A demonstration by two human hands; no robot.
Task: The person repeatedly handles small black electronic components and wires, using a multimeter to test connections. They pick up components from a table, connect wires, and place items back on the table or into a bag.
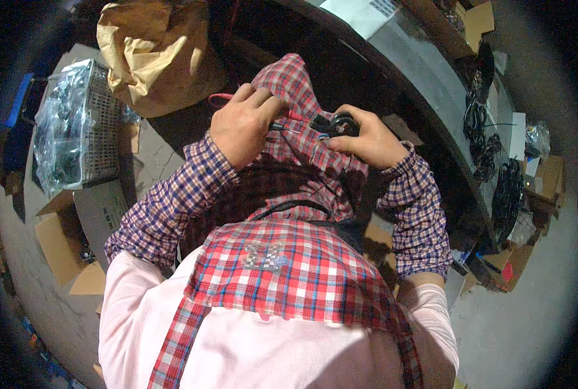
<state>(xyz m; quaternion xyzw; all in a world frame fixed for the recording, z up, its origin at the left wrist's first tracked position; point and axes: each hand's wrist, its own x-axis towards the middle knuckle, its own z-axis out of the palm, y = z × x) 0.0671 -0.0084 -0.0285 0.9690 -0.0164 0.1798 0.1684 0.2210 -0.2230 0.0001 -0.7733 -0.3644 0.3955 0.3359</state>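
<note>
Over the red checked apron (281,82) on my lap, my left hand (246,124) grips a red test probe (296,115) and a black test probe (280,127). Both tips point right, and a red lead (219,100) loops out behind the hand. My right hand (374,138) pinches a coiled black cable (346,125) between thumb and fingers. At the cable's left side sits a dark connector (320,122), close to the red probe's tip; whether they touch, I cannot tell. A small bluish piece (323,136) shows by my right thumb. The fingertips of my left hand are partly hidden.
At upper left stands a brown paper sack (148,58). Left of it, a white plastic basket (99,126) holds clear plastic bags. A grey bench (415,58) curves along the right with black cable bundles (508,194). An open cardboard box (58,243) sits at lower left.
</note>
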